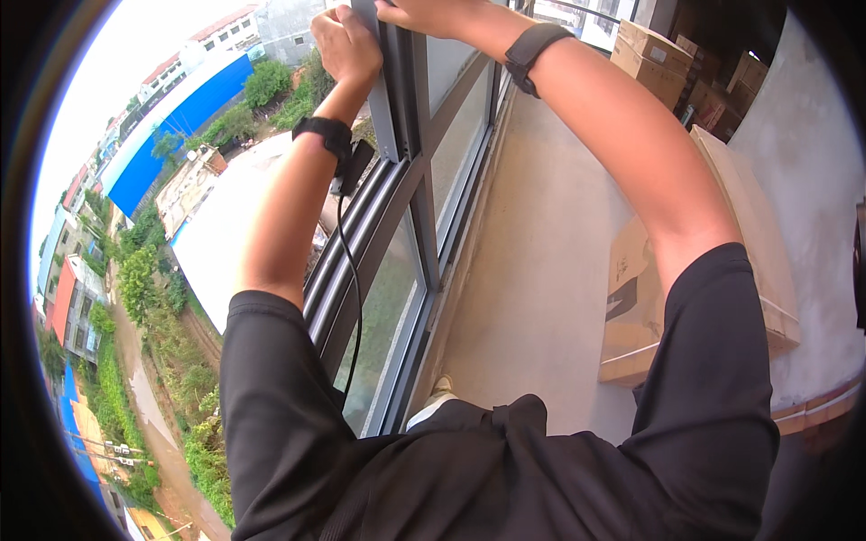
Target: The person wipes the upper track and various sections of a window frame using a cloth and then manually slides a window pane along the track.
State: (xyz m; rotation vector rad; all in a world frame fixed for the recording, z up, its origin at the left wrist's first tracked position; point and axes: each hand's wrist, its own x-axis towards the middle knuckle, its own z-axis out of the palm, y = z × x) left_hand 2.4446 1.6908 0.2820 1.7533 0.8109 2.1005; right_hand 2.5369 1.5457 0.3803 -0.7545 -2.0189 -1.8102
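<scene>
Both my arms reach up to a grey metal window sash (385, 95) that stands upright in the window frame. My left hand (346, 46) is on its outdoor side, with curled fingers against the sash edge. From the indoor side my right hand (433, 15) reaches over to the same upright, a fingertip touching it. The picture's top edge cuts off part of that hand, so its grip is hidden. Below the sash, sliding tracks (358, 223) run along the sill of the open window bay. Glass panes (385, 311) fill the lower part of the frame.
A black cable (356, 297) hangs from a small black device (353, 169) at my left wrist, crossing the tracks. Beyond the opening is a drop to a dirt road (139, 365). Cardboard boxes (629, 304) lie at right on the concrete floor (534, 270); more boxes (649, 61) are stacked behind.
</scene>
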